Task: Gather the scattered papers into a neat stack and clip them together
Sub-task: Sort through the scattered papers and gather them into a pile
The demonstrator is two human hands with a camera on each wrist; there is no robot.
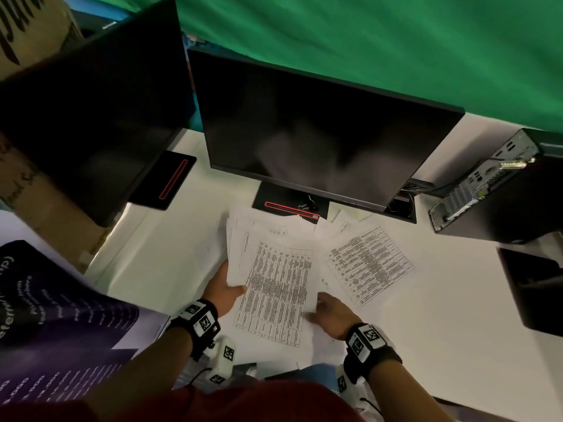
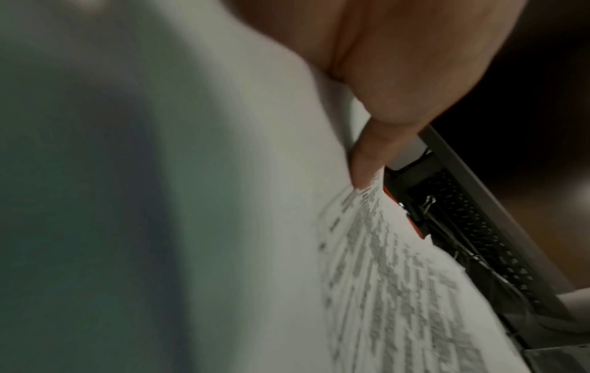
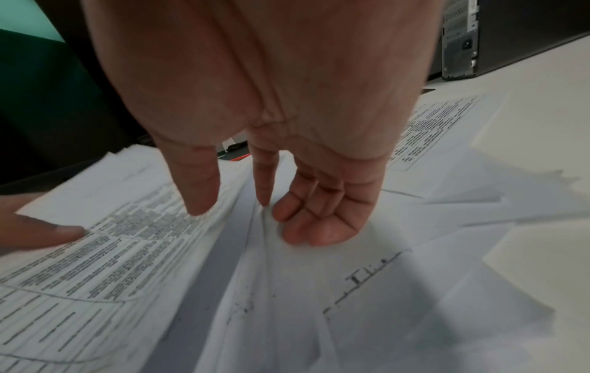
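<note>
Head view showed the left hand gripping a partly gathered bundle of papers at its left edge, thumb on top and the other fingers underneath, the bundle lifted a little off the white desk. The right hand lay at the bundle's near right corner. In the right wrist view its fingers were loosely curled and touched a loose sheet below, holding nothing that I could make out.

More sheets lay fanned to the right, among them a printed table page, with others reaching back to the monitor. A binder clip rested on the monitor's base, just beyond the far edge of the papers.

Gathering looked about half done. To do this step well, the right hand should probably sweep the right-hand sheets under or onto the bundle while the left keeps its grip. Both hands could then tap the edges square on the desk before reaching for the clip. Sliding sheets flat rather than pinching corners would likely avoid creases.
</note>
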